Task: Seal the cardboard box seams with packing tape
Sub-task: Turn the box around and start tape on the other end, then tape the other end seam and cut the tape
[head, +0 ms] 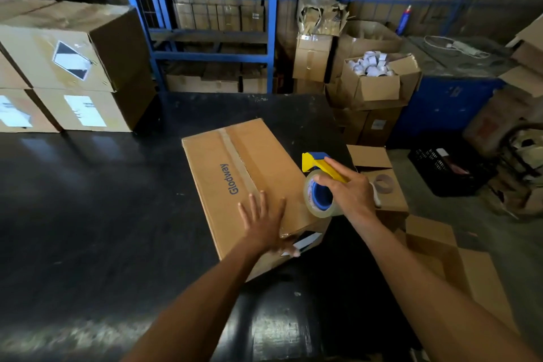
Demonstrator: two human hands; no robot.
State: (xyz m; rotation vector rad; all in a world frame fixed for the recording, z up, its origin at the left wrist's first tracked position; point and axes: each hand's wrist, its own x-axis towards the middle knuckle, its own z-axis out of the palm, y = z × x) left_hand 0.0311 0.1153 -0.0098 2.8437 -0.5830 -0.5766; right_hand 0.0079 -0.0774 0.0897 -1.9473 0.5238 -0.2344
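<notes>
Risk lies mostly at the near right corner of the cardboard box, which sits at an angle in the middle of the frame on a dark table, its long centre seam already showing a strip of tape. The left hand lies flat on the lid near that corner, fingers spread and gripping nothing, only pressing down. The right hand is closed over the tape dispenser, fingers wrapped across its yellow handle and clear roll, held at the box's right edge. The corner hangs close to the table's edge, so a hard pull on the tape could drag the box or tip it off if the flat hand slips. Tape drawn at an angle may wrinkle or miss the edge seam. The person's own fingers sit near the dispenser's path and its cutter. Whether the tape end has stuck to the cardboard cannot be told here.
</notes>
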